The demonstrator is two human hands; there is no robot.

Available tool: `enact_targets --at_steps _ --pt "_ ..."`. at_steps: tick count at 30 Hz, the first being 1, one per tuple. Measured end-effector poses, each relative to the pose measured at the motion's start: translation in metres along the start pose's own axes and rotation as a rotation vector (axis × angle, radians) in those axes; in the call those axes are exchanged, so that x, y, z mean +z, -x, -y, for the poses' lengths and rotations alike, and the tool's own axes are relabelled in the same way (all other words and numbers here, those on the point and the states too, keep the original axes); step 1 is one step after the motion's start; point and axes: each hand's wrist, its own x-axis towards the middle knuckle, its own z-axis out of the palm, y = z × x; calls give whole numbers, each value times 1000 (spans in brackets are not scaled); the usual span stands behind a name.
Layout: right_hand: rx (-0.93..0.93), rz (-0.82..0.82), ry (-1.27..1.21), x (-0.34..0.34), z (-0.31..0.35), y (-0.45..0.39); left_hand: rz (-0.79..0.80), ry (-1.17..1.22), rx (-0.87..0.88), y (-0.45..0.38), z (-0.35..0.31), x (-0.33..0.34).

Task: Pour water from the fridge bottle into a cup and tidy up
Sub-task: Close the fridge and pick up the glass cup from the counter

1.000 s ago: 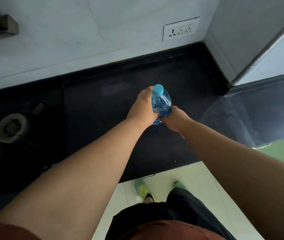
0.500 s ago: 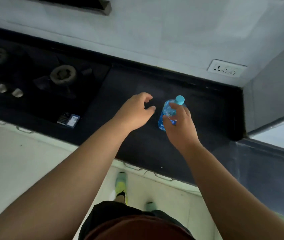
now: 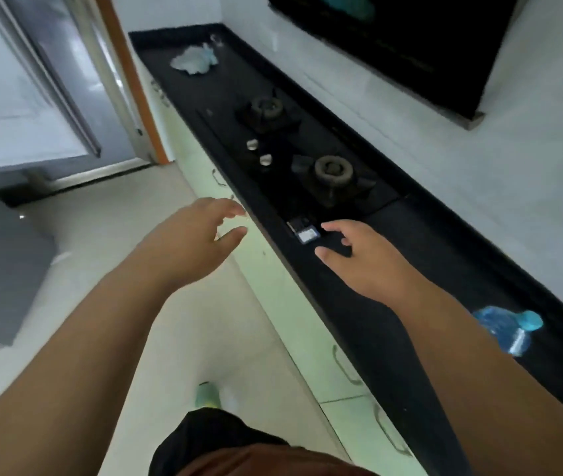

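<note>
Both our hands are empty, fingers loosely spread: our left hand (image 3: 201,235) hangs over the pale floor (image 3: 108,235) just short of the counter edge, and our right hand (image 3: 362,259) hovers above the black counter (image 3: 445,269), its fingertips near a small label (image 3: 304,230) at the corner of the stove (image 3: 307,166). Behind our right forearm, well apart from both hands, the water bottle (image 3: 503,329) with its blue cap stands on the counter by the wall. Far ahead of our hands, past the two burners, a crumpled pale cloth (image 3: 194,60) lies at the counter's far end.
</note>
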Motion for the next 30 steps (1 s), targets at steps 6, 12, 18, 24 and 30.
enact_targets --at_steps 6,12,18,24,30 --pt "-221 158 135 54 120 -64 -185 20 -263 57 122 -68" --pt "-415 279 197 158 264 -127 -260 19 -511 111 249 -131" --pt "-533 366 213 248 376 -174 -297 16 -633 135 344 -177" --pt "-581 406 191 295 442 -234 -286 31 -698 117 406 -206" --pt "-628 412 168 343 496 -336 -288 9 -753 53 472 -235"
